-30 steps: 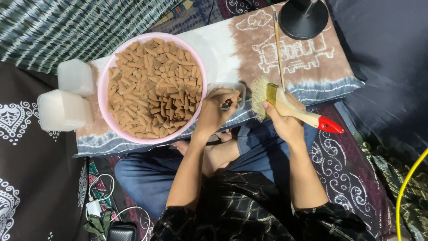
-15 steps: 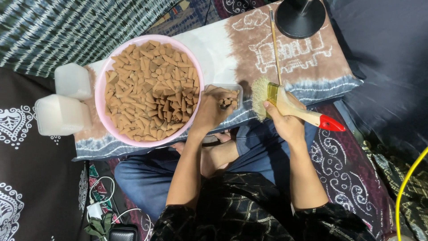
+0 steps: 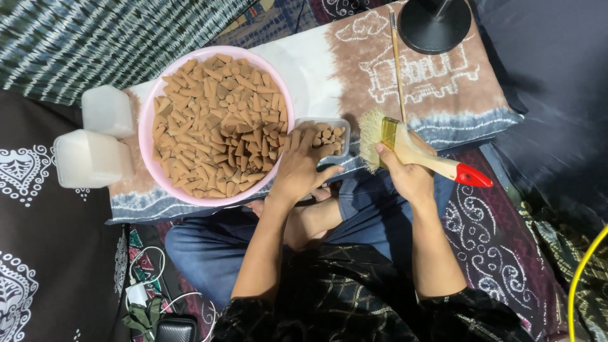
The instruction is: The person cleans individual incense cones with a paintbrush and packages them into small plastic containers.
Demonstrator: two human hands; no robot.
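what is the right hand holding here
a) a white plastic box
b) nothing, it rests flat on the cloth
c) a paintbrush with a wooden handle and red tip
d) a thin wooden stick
c: the right hand grips a paintbrush with pale bristles, a wooden handle and a red tip, while the left hand rests at the small clear container beside the pink bowl of brown cones.

Small clear plastic tray (image 3: 326, 134): rectangular, shallow, holding a few brown cones; lies under the fingertips of the left hand (image 3: 297, 171), just beside the pink bowl's rim.

Two translucent white plastic containers, lidded, squarish with rounded corners: the smaller (image 3: 107, 111) well to the left of that hand, beyond the bowl; the larger (image 3: 90, 158) just below it.

No labels, signs or screens visible.
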